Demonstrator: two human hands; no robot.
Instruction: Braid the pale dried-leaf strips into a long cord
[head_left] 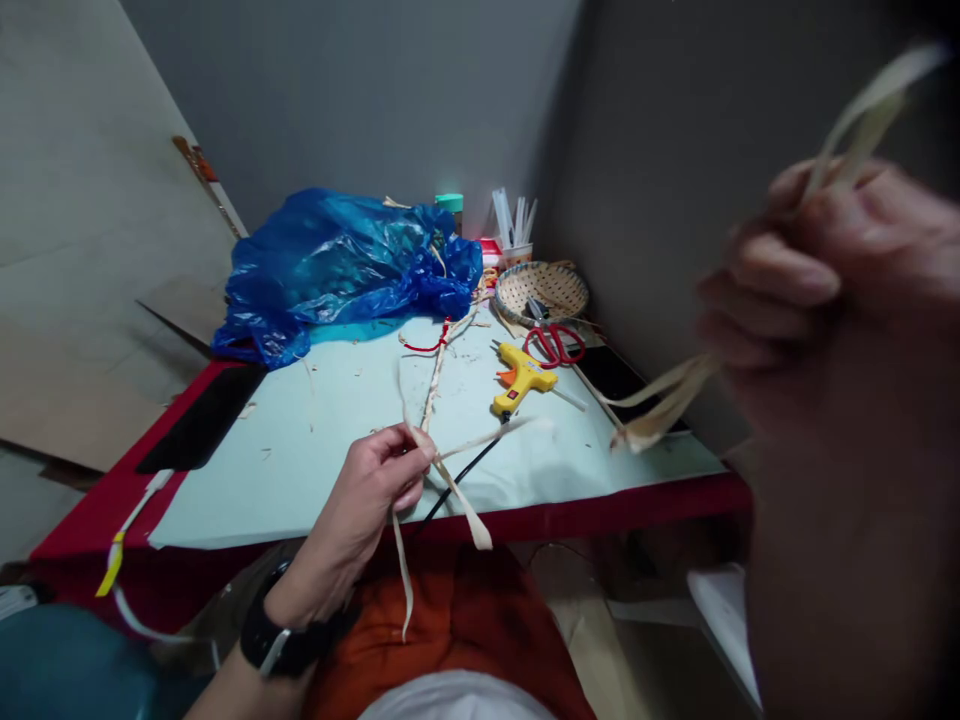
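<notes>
Above tabletop (315,430): left hand (386,475), fingers pinching pale strips (469,515). Right hand (817,260), raised, blurred, fingers closed on strip bundle (660,410). On tabletop: yellow glue gun (521,380), red-handled scissors (555,345) beside it; woven basket (510,292) behind; blue plastic bag (337,265), leftward.

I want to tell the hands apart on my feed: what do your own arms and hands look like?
Both hands are bare, without gloves, and no sleeves show on the forearms. The left hand has a black band at its wrist with a silver-grey clasp. The right hand is blurred; no band shows there.
</notes>
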